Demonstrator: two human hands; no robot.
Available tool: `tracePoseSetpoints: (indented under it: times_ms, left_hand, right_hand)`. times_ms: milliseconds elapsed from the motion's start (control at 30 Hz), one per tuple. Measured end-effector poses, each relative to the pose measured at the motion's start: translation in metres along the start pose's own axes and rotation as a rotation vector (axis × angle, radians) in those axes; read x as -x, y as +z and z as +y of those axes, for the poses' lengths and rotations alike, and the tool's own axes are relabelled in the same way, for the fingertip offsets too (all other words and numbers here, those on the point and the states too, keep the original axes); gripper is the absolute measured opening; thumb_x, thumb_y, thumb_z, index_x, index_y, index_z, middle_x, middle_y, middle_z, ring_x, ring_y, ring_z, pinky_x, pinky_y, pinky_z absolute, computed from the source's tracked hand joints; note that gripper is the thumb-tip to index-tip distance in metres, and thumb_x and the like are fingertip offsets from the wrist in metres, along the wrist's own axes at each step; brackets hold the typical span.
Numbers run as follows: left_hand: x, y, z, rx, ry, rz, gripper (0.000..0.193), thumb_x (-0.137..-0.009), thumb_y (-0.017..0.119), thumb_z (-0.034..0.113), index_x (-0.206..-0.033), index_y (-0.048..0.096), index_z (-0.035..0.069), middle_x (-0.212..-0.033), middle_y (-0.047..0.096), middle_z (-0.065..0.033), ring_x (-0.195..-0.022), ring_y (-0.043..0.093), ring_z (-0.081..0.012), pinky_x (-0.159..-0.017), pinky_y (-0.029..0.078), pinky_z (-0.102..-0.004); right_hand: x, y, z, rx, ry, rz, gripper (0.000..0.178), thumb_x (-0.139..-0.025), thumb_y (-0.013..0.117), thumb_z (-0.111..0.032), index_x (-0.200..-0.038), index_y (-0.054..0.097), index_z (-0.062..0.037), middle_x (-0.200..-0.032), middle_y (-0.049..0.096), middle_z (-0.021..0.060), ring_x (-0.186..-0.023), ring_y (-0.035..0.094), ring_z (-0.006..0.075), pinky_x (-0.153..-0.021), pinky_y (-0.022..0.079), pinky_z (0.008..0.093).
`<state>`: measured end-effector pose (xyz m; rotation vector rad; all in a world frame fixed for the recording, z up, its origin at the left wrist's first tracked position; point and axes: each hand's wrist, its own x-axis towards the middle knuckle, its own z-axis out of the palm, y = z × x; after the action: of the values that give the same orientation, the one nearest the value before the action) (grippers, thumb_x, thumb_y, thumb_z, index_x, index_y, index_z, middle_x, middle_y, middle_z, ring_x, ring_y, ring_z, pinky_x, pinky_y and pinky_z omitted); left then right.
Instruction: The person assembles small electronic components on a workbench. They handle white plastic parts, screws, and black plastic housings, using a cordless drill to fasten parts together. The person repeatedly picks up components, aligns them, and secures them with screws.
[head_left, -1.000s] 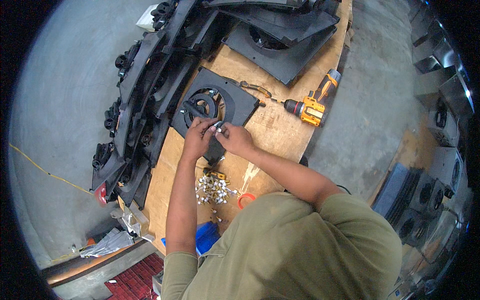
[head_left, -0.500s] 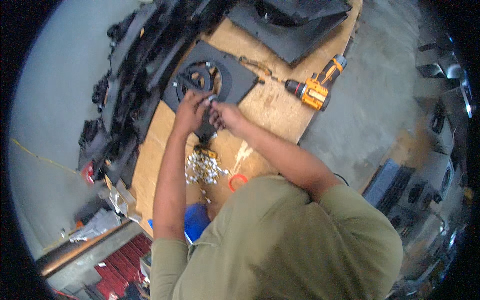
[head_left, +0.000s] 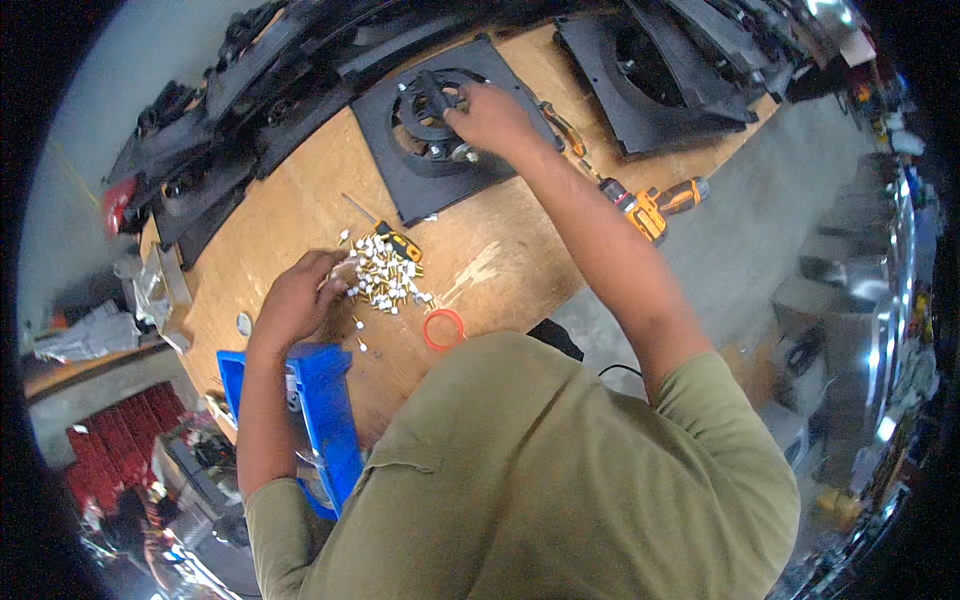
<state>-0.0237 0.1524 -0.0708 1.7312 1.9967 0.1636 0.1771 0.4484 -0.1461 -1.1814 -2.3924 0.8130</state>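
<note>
A square black fan shroud (head_left: 395,145) with a round opening lies on the wooden table, a black round fan part (head_left: 428,118) set in that opening. My right hand (head_left: 490,118) reaches over it, fingers curled onto the fan part; their tips are partly hidden. Small light-coloured fittings (head_left: 462,153) show on the ring near my wrist. At the near left, a pile of white-headed brass-coloured fasteners (head_left: 385,275) is spread on the wood. My left hand (head_left: 300,298) touches the pile's left edge, thumb and fingers apart. A yellow-and-black screwdriver (head_left: 400,243) lies against the pile.
An orange-and-black cordless drill (head_left: 648,212) rests at the table's right edge, near orange-handled pliers (head_left: 565,130). Another black shroud (head_left: 630,100) lies at the far right. More black parts (head_left: 290,100) line the far left. Close to me are a blue bin (head_left: 335,425) and an orange ring (head_left: 443,330).
My hands have separated from close together over the shroud. The left has come down to the fasteners; the right remains at the fan part. The whole view has shifted.
</note>
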Motion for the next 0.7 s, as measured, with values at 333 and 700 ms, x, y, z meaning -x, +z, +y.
tracePoseSetpoints:
  times_ms: [333,700]
  left_hand:
    - [0.065,0.037,-0.057,0.158,-0.136,0.353,0.038,-0.089,0.061,0.024,-0.12,0.061,0.004,-0.11,0.064,-0.0206,-0.098,0.063,-0.0383,-0.088,0.05,-0.0468]
    - [0.069,0.025,-0.055,0.241,-0.139,0.235,0.038,-0.087,0.063,0.027,-0.117,0.063,0.003,-0.107,0.065,-0.0204,-0.099,0.063,-0.0383,-0.087,0.05,-0.0462]
  right_hand:
    - [-0.064,0.042,-0.019,0.391,0.1,-0.224,0.041,-0.077,0.069,-0.029,-0.103,0.069,0.0023,-0.107,0.067,0.0256,-0.103,0.065,0.039,-0.09,0.052,0.0445]
    - [0.066,-0.137,-0.079,-0.115,-0.047,-0.055,0.045,-0.082,0.068,-0.01,-0.122,0.056,0.0078,-0.109,0.066,0.0218,-0.104,0.064,0.025,-0.091,0.048,0.0356]
